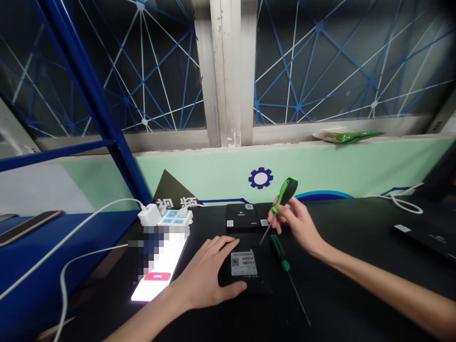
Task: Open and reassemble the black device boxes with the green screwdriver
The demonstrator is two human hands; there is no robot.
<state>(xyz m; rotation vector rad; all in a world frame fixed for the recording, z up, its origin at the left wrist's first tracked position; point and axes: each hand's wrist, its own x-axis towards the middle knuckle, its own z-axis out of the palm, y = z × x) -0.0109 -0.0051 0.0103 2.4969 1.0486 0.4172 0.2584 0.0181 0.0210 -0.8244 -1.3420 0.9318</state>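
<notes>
My left hand [213,273] grips a flat black device box [261,280] by its left side, thumb at the near edge and fingers along the far one. A white printed label [244,264] faces up on the box. In my right hand [297,225] is a screwdriver [287,191] with a black and bright green handle, held tilted. Its tip points down at the far right corner of the box; whether it touches cannot be made out. A second screwdriver [280,251], dark green handled, lies on the table just right of the box.
Behind the box sit black HDMI device boxes [242,216]. To the left are a lit screen [160,266], a white power strip [176,217] with plugs, and white cables [64,280]. Another black device [427,241] lies far right on the black table [351,304]. A green packet [351,137] rests on the sill.
</notes>
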